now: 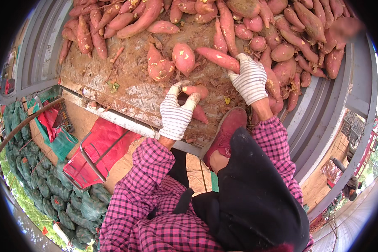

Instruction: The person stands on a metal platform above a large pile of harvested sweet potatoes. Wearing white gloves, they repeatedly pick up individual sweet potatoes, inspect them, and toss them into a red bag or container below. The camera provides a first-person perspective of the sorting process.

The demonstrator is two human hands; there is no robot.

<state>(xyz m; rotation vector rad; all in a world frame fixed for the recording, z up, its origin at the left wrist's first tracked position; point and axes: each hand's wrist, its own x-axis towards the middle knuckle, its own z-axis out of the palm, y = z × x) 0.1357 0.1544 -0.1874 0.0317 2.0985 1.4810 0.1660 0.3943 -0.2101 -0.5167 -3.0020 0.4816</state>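
Note:
Both my hands wear striped knit gloves. My left hand (179,110) has thumb and fingers around a small sweet potato (199,91) over the metal truck bed (135,97). Another sweet potato (200,114) lies partly hidden beneath it. My right hand (250,78) grips the near end of a long reddish sweet potato (219,58), which points up and left. Two rounded sweet potatoes lie between and beyond my hands, one knobbly (159,65) and one smoother (183,58). A large heap of sweet potatoes (280,34) spreads across the far side and down to the right of my right hand.
My red shoe (230,132) rests on the bed's edge. Ribbed metal side walls stand left (41,47) and right (321,104). Below at left are a red mesh bag (110,145) on a metal frame and many filled green mesh bags (60,192). A person (351,186) is at far right.

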